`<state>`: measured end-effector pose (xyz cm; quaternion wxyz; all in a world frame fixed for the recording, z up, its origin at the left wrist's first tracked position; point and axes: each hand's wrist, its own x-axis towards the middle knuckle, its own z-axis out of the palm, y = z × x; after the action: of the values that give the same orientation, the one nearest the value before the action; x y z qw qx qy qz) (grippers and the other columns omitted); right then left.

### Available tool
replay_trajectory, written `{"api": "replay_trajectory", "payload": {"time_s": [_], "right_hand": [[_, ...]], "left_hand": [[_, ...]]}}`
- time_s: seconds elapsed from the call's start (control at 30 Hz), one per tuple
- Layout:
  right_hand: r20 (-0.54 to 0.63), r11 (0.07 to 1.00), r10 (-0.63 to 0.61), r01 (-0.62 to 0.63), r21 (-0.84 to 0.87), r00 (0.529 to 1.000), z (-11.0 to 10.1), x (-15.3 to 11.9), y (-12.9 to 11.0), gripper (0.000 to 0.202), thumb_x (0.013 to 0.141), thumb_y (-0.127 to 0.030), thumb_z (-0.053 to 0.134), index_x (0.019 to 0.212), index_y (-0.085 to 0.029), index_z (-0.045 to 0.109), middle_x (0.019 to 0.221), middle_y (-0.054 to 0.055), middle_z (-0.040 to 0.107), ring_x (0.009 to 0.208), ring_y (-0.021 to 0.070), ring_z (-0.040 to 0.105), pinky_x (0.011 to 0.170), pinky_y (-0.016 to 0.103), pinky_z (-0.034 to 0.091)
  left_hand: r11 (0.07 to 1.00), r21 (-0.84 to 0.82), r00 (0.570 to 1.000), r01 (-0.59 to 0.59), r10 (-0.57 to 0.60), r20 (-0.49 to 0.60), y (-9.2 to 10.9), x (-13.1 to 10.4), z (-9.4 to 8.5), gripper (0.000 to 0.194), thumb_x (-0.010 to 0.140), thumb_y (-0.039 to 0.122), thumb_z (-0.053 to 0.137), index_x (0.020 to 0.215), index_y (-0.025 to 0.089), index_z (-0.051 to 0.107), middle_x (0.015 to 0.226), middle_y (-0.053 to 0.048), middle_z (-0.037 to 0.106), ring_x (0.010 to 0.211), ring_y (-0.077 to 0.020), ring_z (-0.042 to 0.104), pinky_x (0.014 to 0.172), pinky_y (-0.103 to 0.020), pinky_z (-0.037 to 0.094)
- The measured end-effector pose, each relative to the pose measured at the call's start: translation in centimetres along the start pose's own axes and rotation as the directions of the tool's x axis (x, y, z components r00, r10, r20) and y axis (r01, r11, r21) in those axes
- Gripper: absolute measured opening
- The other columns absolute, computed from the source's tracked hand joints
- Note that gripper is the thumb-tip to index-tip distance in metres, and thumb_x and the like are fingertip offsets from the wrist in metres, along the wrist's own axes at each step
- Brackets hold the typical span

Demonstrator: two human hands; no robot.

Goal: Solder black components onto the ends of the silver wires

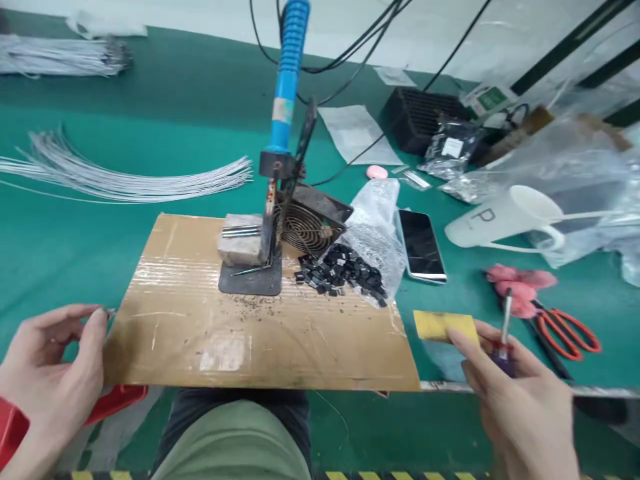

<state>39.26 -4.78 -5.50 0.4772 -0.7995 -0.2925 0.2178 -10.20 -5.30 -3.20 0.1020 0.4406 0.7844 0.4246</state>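
Note:
My left hand is at the left edge of the cardboard sheet, thumb and forefinger pinched on a tiny grey piece too small to name. On the right, my right hand grips a yellow card between thumb and fingers, with a screwdriver also held in it, shaft pointing up. On the cardboard stands a blue-handled soldering iron in a holder, tip down by a grey block. Small black parts lie heaped partly on a clear plastic bag.
White wires lie at the left, and a wire bundle behind them. A small fan sits behind the iron. To the right are a phone, a white cup, orange-handled scissors and a black box.

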Motion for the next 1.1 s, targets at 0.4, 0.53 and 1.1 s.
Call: {"api": "replay_trajectory", "payload": {"time_s": [0.4, 0.53, 1.1], "right_hand": [[0.533, 0.941, -0.171, -0.023, 0.339, 0.829, 15.8, -10.4, -7.2, 0.033, 0.085, -0.05, 0.081, 0.096, -0.019, 0.075, 0.086, 0.003, 0.076, 0.073, 0.0158, 0.066, 0.067, 0.028, 0.054], [0.563, 0.927, -0.184, -0.049, 0.373, 0.806, 16.4, -11.4, -8.2, 0.028, 0.087, -0.047, 0.079, 0.096, -0.02, 0.073, 0.086, 0.001, 0.076, 0.075, 0.0153, 0.067, 0.071, 0.028, 0.056], [0.439, 0.941, -0.312, 0.21, 0.265, 0.843, 15.3, -12.7, -8.5, 0.014, 0.091, -0.036, 0.076, 0.091, -0.023, 0.075, 0.077, -0.001, 0.071, 0.06, 0.0123, 0.058, 0.057, 0.025, 0.049]], "left_hand": [[0.964, -0.225, 0.789, -0.143, 0.248, 0.561, 10.2, -1.6, 9.1, 0.037, 0.093, 0.034, 0.073, 0.127, 0.017, 0.074, 0.066, 0.004, 0.062, 0.057, -0.013, 0.057, 0.056, -0.025, 0.048], [0.958, -0.287, 0.844, -0.03, 0.178, 0.506, 9.9, -2.0, 10.3, 0.029, 0.09, 0.027, 0.073, 0.117, 0.017, 0.078, 0.061, 0.006, 0.057, 0.053, -0.0111, 0.052, 0.053, -0.023, 0.044], [0.917, -0.389, 0.864, -0.092, 0.267, 0.426, 9.6, -2.5, 9.4, 0.014, 0.09, 0.011, 0.072, 0.099, 0.02, 0.078, 0.078, 0.002, 0.066, 0.056, -0.0074, 0.051, 0.053, -0.021, 0.043]]}}
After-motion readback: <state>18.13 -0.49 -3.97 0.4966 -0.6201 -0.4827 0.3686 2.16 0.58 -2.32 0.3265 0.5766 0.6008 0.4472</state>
